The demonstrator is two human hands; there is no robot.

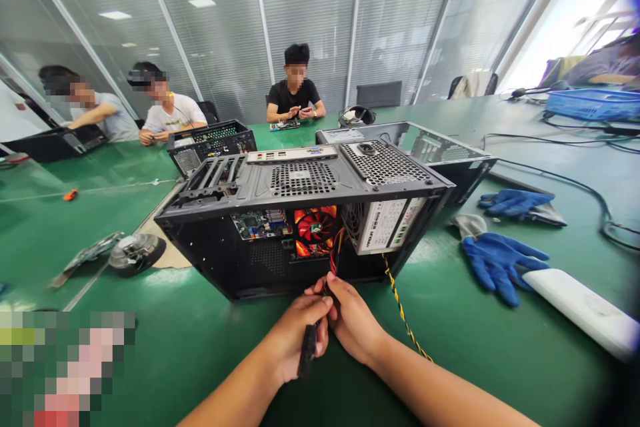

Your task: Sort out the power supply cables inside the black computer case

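A black computer case lies in front of me with its open side facing me. Inside are a green circuit board, a red and black cooling fan and a power supply with a white label. My left hand is closed around a power cable, whose long black connector hangs out below the fingers. Beside it, my right hand pinches the same bundle of coloured wires near the case opening. The fingers hide part of the bundle. A twisted yellow and black cable trails from the power supply.
Blue work gloves and a long white object lie to the right. Another open case stands behind, with a smaller one at back left. Left are a round metal part and a circuit board. Several people sit around the table.
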